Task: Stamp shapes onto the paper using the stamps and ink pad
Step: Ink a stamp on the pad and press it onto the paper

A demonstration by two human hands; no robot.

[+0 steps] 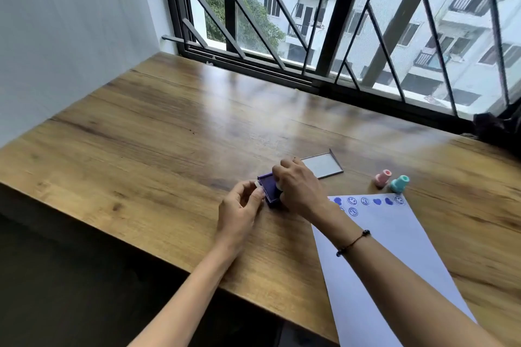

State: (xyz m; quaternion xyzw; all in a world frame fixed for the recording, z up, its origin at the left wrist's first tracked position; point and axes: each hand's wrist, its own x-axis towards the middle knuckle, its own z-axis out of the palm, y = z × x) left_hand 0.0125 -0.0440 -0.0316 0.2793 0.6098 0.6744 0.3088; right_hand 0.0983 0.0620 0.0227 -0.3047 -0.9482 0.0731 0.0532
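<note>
A purple ink pad (pixel 268 189) lies open on the wooden table (pixel 158 132). My left hand (pixel 239 210) pinches its near left edge. My right hand (pixel 300 187) is closed around a small stamp (pixel 279 186), mostly hidden under the fingers, and holds it down on the pad. The white paper (pixel 394 256) lies to the right under my right forearm, with a row of blue stamped shapes (pixel 377 201) along its far edge. A pink stamp (pixel 382 178) and a teal stamp (pixel 399 183) lie on the table just beyond the paper.
The ink pad's clear lid (pixel 324 166) lies flat behind my right hand. A barred window (pixel 338 22) runs along the table's far edge and a white wall stands at the left. The table's front edge drops off to a dark floor.
</note>
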